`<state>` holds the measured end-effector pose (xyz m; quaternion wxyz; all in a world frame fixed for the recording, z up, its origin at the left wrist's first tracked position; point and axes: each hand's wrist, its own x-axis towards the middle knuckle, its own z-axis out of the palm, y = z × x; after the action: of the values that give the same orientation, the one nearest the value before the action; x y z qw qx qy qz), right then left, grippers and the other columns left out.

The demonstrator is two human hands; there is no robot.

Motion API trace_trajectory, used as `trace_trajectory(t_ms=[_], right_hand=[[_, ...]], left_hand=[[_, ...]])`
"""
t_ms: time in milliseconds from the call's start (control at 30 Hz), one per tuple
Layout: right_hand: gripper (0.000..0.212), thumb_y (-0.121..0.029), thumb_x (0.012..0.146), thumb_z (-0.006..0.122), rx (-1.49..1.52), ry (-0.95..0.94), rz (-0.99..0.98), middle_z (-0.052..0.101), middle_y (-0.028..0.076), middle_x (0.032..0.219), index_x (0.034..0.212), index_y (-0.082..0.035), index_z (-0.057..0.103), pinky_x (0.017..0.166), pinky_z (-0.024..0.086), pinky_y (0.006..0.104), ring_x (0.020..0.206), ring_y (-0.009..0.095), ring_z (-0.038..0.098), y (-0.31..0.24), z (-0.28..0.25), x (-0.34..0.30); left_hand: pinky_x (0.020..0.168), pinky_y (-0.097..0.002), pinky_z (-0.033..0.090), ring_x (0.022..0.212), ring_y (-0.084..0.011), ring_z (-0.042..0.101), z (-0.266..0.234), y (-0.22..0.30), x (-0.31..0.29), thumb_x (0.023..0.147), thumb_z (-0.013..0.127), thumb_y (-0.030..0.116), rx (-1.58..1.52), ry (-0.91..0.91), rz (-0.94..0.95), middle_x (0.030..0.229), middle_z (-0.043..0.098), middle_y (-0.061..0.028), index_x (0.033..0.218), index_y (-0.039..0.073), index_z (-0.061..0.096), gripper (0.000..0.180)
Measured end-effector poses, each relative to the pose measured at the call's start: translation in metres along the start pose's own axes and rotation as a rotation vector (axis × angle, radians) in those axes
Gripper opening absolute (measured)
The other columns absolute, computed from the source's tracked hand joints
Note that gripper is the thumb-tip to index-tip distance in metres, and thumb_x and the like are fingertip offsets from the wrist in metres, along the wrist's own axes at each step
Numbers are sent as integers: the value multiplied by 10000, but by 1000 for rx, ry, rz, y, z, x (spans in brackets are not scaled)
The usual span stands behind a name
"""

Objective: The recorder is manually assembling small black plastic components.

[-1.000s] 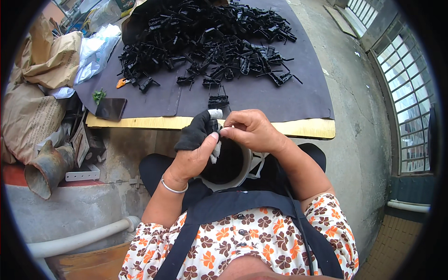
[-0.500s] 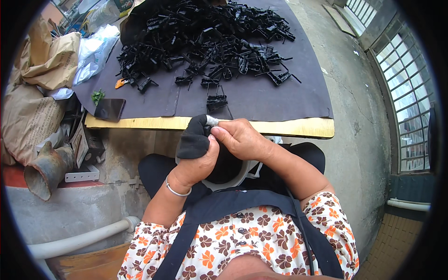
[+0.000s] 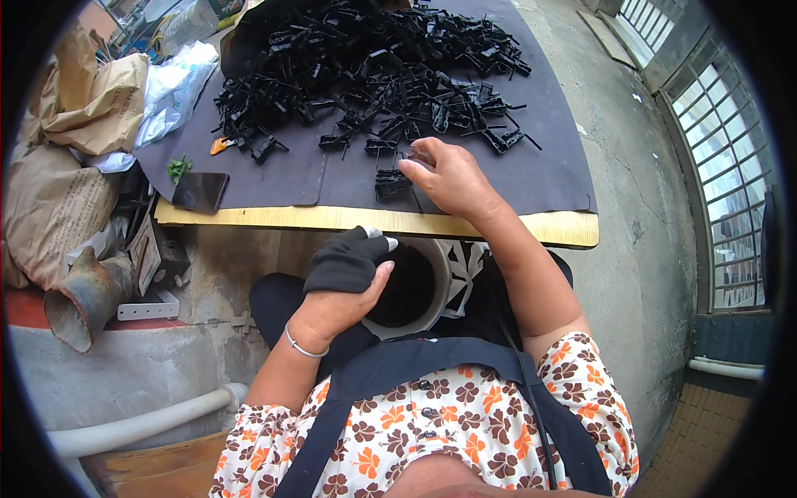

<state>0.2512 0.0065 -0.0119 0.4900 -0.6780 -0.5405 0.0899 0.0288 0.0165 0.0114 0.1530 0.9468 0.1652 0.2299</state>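
My left hand (image 3: 349, 270) wears a black fabric covering, and two of its fingertips are wrapped in white. It hovers at the left rim of a white bucket (image 3: 440, 274), thumb apart from the fingers, with nothing visible in it. Over the table's front part is my right hand (image 3: 452, 174), its fingers bent and parted from the thumb, and nothing shows between them. Close beside its thumb lies a small black plastic part (image 3: 392, 184) with thin rods. Beyond it spreads a large heap of similar black parts (image 3: 374, 75).
The dark-covered table (image 3: 274, 187) has a pale yellow front edge. On its left lie a phone (image 3: 201, 192), a green sprig (image 3: 178, 169) and an orange piece (image 3: 219, 146). Brown paper sacks (image 3: 62, 199) and a white plastic bag (image 3: 176, 91) crowd the left side. Right stands a barred window (image 3: 722, 166).
My hands, together before, are now apart. The right has moved forward over the table to the nearest black part; the left has dropped slightly and its fingers have loosened. The bucket's inside shows more.
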Motion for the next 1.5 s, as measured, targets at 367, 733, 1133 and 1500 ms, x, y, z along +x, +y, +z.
trace_trajectory(t_ms=[367,733,1133,1500], right_hand=[[56,-51,842,662,743,-354,-90,609,6,716,869,-3,651,572,440,223,667,58,558,-34,1,-42],[199,-89,835,682,862,-212,180,481,-11,640,807,-31,494,556,414,220,616,41,455,-52,2,-51],[251,-187,944,536,275,-442,-39,535,164,637,781,3,554,550,421,333,550,218,454,-49,-10,-50],[219,-216,904,603,416,-440,34,614,75,713,934,1,605,621,469,295,650,140,568,-41,-11,-47]], left_hand=[[578,-190,473,769,-72,602,17,6,13,968,498,128,-1164,273,-572,1048,631,-77,1284,-42,471,360],[890,-273,452,962,-136,581,4,12,17,881,526,-17,-999,122,-353,1046,639,-82,1250,-55,495,373],[785,-231,481,848,-108,600,10,9,16,876,520,-12,-528,180,-355,970,653,-105,1179,-81,537,311],[800,-244,466,855,-111,572,5,6,17,885,564,26,-873,288,-378,949,630,-69,1195,-62,516,326]])
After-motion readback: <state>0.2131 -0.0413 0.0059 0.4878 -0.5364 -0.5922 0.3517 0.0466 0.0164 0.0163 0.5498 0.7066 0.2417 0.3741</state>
